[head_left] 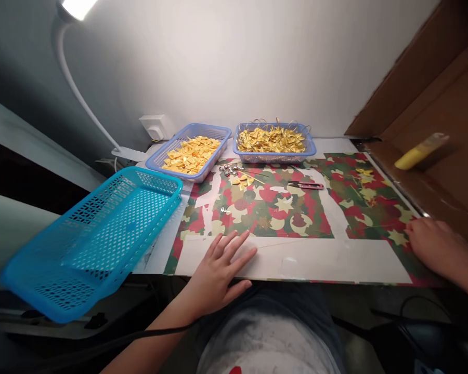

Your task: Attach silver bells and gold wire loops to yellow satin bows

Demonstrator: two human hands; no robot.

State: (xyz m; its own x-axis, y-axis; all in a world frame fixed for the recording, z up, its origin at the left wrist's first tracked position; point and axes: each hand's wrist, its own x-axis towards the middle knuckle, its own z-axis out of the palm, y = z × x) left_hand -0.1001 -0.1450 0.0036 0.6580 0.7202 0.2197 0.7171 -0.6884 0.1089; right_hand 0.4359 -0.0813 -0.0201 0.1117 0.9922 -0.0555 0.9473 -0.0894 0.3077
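My left hand point(218, 275) rests with fingers spread on the white strip point(315, 259) along the table's front edge, holding nothing. A thin thread-like line runs over the strip from near its fingertips. At the right end of the table is my right hand point(432, 241), its fingers bent down by the edge and partly hidden; whether it holds something I cannot make out. Yellow bow-like pieces point(243, 181) and small metal rings point(230, 170) lie on the patterned cover point(265, 213). Pink-handled snips point(311, 185) lie to their right.
Two blue-violet baskets, one point(203, 178) with flat yellow pieces and one point(275, 157) with looped gold pieces, stand at the back. A turquoise basket point(113, 244) is at left, below a lamp point(80, 96). Cardboard point(425, 114) with a yellow tube point(419, 151) borders the right.
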